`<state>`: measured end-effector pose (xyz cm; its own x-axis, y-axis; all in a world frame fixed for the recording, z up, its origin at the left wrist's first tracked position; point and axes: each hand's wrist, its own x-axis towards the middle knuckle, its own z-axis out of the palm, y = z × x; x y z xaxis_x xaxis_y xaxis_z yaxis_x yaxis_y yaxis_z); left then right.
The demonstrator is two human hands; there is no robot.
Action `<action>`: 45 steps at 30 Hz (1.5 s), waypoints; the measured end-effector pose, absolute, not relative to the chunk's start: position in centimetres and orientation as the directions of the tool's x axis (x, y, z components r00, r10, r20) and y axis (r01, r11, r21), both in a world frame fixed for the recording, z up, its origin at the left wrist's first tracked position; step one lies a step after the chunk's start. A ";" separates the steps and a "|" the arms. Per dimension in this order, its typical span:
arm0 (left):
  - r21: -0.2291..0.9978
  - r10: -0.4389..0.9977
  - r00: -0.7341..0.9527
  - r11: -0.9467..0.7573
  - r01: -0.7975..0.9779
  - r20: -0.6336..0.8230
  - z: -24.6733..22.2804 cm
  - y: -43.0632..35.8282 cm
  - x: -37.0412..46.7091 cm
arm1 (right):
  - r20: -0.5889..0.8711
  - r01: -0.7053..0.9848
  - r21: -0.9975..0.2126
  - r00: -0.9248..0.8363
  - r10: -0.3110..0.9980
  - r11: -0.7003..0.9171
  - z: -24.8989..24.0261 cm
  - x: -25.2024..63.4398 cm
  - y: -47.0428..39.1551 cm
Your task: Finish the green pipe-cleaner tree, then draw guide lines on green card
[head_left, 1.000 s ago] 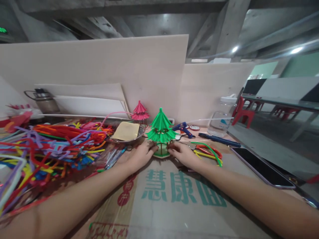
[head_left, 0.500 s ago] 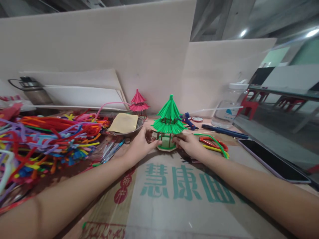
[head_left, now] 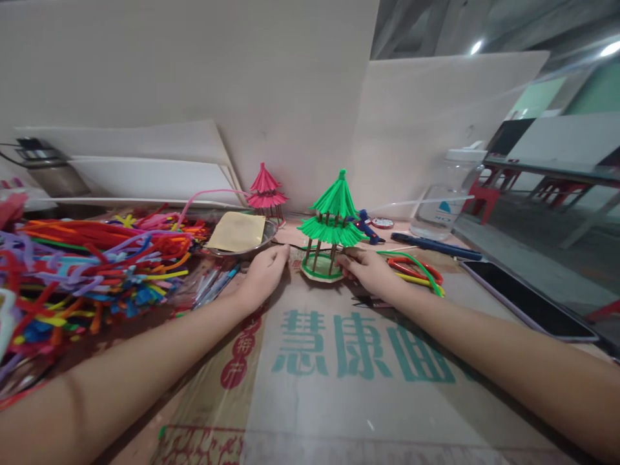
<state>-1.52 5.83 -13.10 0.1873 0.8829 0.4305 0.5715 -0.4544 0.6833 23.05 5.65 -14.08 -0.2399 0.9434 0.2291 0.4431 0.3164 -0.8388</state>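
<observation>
at centre frame, i see the right hand (head_left: 367, 270) pinching the green pagoda (head_left: 333, 230); the left hand (head_left: 266, 271) rests apart, loosely curled.

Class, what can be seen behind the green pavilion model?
Behind the green model, part of a blue glue gun shows beside the roof, and a pale board stands farther back. The roof covers some of the gun, so that part cannot be seen.
</observation>
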 end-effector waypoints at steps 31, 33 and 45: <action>0.799 0.870 0.293 -0.485 0.356 0.397 -13.6 6.4 -1.3 | 0.319 0.519 -0.735 -0.303 0.898 0.436 -14.0 23.0 5.4; 0.792 0.873 0.246 -0.486 0.370 0.421 -13.6 6.6 -1.5 | 0.321 0.525 -0.731 -0.301 0.898 0.437 -13.8 23.0 5.4; 0.727 0.858 0.273 -0.513 0.456 0.434 -14.3 6.8 -1.7 | 0.269 0.531 -0.763 -0.259 0.928 0.369 -13.9 23.0 5.5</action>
<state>-1.72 6.76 -14.28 0.2729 0.8584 0.4345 0.4564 -0.5131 0.7270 22.98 5.46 -13.95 -0.2585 0.9277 0.2693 0.5307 0.3693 -0.7629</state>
